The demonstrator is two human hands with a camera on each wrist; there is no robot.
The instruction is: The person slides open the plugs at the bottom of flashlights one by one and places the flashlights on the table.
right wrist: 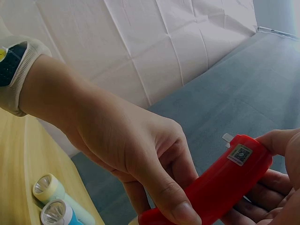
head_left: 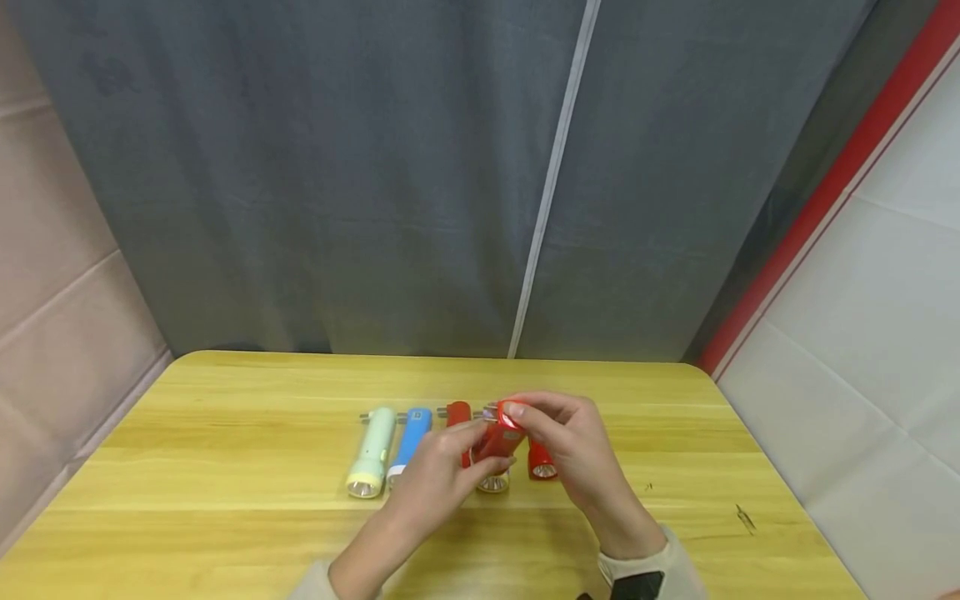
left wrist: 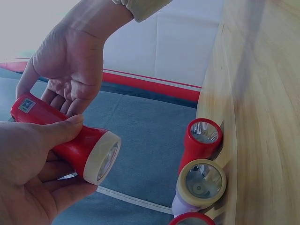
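Above the table, both hands are on a red flashlight (head_left: 501, 440) with a white head ring and a label with a printed code. My left hand (head_left: 435, 475) grips it near the lamp end, thumb on top and fingers underneath, as the left wrist view shows. At the tail, my right hand (head_left: 570, 446) pinches the casing between thumb and fingers. Metal plug prongs (right wrist: 228, 138) stick out by the tail. Behind the hands lie a second red flashlight (head_left: 459, 412), a cream-ringed, pale lilac one (left wrist: 184, 205) and a third red one (head_left: 543, 463), partly hidden.
A light green flashlight (head_left: 377, 442) and a blue one (head_left: 416, 433) lie to the left in the same row, prongs out. The wooden table (head_left: 225, 467) meets a grey curtain (head_left: 337, 208) at the back. A white panel (head_left: 885, 333) stands along the right.
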